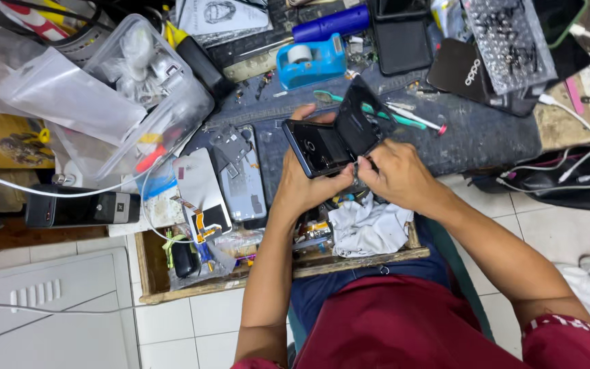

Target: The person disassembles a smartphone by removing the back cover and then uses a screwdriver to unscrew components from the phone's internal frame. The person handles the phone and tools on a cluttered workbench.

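- Nearest the camera, at 6 o'clock, the person's dark red shirt [404,321] fills the lower frame.
- The left hand [306,179] grips a dark phone [319,147] above the worktop [472,133], just left of centre.
- The phone's back cover [358,123] is already lifted and tilted open; full separation looks unfinished.
- The right hand [394,174] pinches narrowly at the phone's lower edge.
- A blue tape dispenser [311,61] sits at 12 o'clock.

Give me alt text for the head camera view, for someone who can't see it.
Seen from above, a person's left hand holds a dark phone whose back cover is lifted open, while the right hand works at its edge. Around it lie a cluttered workbench, a blue tape dispenser, a clear plastic tub and a white rag.
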